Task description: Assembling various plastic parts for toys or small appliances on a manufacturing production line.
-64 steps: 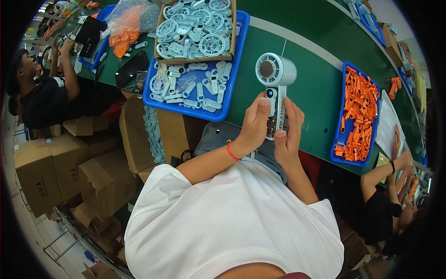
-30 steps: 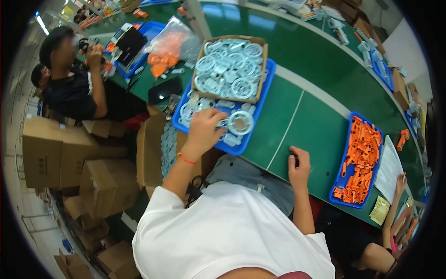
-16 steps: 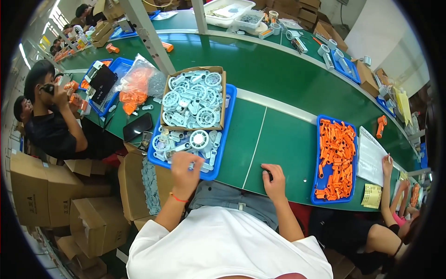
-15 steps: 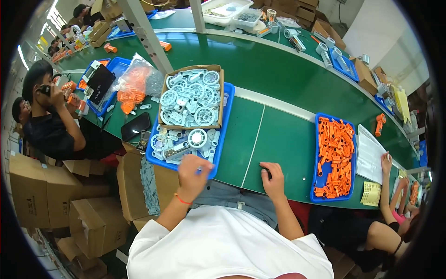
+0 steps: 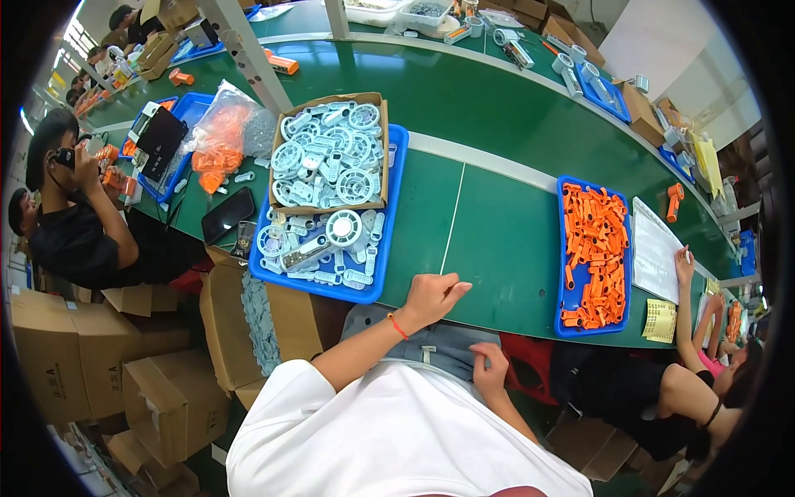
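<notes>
My left hand (image 5: pixel 432 298) is over the table's front edge, fingers curled in and thumb stretched to the right; anything inside is hidden. My right hand (image 5: pixel 489 369) is low in front of my lap with curled fingers, off the table, and what it may hold does not show. Left of my left hand stands a blue tray (image 5: pixel 373 277) with pale blue plastic parts and a round fan-like piece (image 5: pixel 344 228). A cardboard box (image 5: pixel 383 157) heaped with pale blue ring-shaped parts (image 5: pixel 356 186) rests in that tray.
A second blue tray (image 5: pixel 570 330) of orange plastic parts (image 5: pixel 600 248) stands to the right, beside a white sheet (image 5: pixel 654 248). Further left are a dark phone (image 5: pixel 228 215) and a bag of orange parts (image 5: pixel 222 145). Co-workers sit at both sides; open cartons (image 5: pixel 219 319) stand at lower left.
My left hand has moved right, from the front of the pale blue parts tray to the table edge. My right hand has come off the tabletop toward my lap. The view has shifted slightly.
</notes>
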Demonstrator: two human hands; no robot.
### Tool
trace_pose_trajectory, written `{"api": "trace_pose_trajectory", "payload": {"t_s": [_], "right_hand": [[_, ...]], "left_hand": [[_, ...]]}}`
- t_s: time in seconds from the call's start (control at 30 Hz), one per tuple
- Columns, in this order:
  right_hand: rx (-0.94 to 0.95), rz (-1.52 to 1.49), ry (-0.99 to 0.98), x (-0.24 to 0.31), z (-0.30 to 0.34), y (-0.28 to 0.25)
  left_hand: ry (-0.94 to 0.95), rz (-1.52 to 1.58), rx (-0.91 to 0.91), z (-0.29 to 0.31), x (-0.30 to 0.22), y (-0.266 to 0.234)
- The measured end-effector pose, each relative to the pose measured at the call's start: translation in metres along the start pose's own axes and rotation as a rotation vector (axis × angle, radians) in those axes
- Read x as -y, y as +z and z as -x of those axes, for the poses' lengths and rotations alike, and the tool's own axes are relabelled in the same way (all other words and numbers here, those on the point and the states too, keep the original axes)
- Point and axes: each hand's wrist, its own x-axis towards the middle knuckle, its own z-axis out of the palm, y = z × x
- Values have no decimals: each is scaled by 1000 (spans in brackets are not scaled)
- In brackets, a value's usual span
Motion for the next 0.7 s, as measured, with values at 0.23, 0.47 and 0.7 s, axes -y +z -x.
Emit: {"api": "trace_pose_trajectory", "payload": {"t_s": [0.23,0.47,0.7], "right_hand": [[-23,288,456,-53,97,-27],[-62,245,669,-86,143,-19],[-54,271,441,-109,131,-1]], "left_hand": [[-65,58,-60,4,-4,0],[-50,64,-92,5,-5,2],[4,3,-9,5,-5,9]]}}
